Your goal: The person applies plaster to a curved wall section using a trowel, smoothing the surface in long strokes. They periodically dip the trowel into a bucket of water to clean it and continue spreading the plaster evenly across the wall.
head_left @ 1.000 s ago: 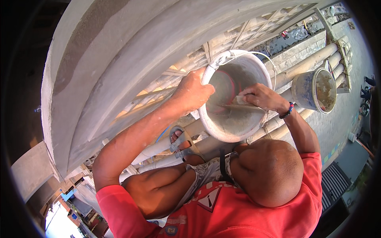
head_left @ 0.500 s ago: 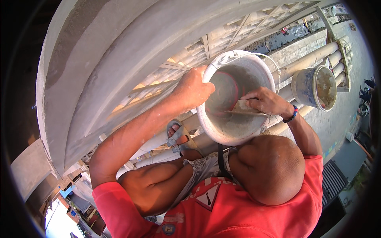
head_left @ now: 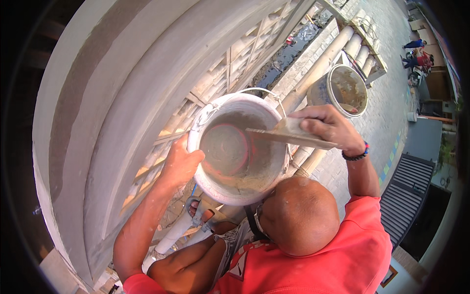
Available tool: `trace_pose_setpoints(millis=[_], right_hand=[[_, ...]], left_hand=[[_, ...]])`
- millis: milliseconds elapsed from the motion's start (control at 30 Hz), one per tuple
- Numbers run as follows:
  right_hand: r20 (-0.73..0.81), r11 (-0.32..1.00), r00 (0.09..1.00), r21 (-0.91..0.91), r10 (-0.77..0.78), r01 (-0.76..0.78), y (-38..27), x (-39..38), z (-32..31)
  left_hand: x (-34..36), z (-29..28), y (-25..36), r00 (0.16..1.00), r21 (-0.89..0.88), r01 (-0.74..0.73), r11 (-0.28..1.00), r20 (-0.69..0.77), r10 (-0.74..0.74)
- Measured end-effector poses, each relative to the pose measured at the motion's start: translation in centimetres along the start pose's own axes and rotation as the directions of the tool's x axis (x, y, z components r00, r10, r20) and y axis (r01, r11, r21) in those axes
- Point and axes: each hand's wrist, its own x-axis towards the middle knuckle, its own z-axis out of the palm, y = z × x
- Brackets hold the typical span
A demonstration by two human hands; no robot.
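A pale, mortar-smeared bucket (head_left: 205, 187) is tilted so that I see into it. Thin grey mortar (head_left: 224, 149) coats its bottom and sides, with a pinkish ring showing through. My left hand (head_left: 179, 164) is closed over the bucket's left rim, thumb on the inside. Above the right rim, my right hand (head_left: 333, 128) grips a flat plastering trowel (head_left: 289, 137) by its back. The trowel's long, mortar-stained edge points left across the bucket's mouth. A wire handle (head_left: 267, 90) arches over the far side of the bucket, and my bent knee (head_left: 298, 215) is close to its near side.
A second bucket (head_left: 320, 92), crusted with mortar, stands beyond my right hand on bamboo poles (head_left: 311, 78). To the left curves a grey rendered wall (head_left: 142, 68) with lattice openings. Dark water lies in a ditch (head_left: 281, 59). People (head_left: 418, 60) are far off on the paved street.
My right hand has raised the trowel from inside the bucket to above its right rim. My left hand keeps its hold on the rim. The view has swung right.
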Motion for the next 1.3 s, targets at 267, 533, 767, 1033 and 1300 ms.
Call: trace_pose_setpoints(millis=[267,533,767,1033,1300], right_hand=[[-0.613,0.818,0.764,-0.323,0.202,-0.475,12.0,-4.5,-18.2],[-0.487,0.659,0.873,-0.652,0.015,-0.375,22.1,-0.4,-17.5],[-0.496,0.977,0.852,0.198,0.168,-0.078,3.2,-7.9,-8.1],[-0.088,0.977,0.973,-0.014,0.213,-0.215,10.7,0.2,5.7],[-0.068,0.967,0.995,-0.24,0.07,-0.085,10.5,1.9,6.4]], left_hand=[[2.8,1.7,0.5,0.992,-0.197,-0.122,0.973,-0.019,0.121],[4.7,4.0,1.5,0.976,0.019,-0.211,0.977,-0.044,0.212],[5.1,6.3,1.0,0.972,0.1,-0.224,0.969,-0.047,0.23],[5.9,10.0,0.4,0.917,0.339,-0.377,0.862,0.007,0.398],[5.5,10.0,-0.1,0.899,0.346,-0.392,0.852,-0.05,0.434]])
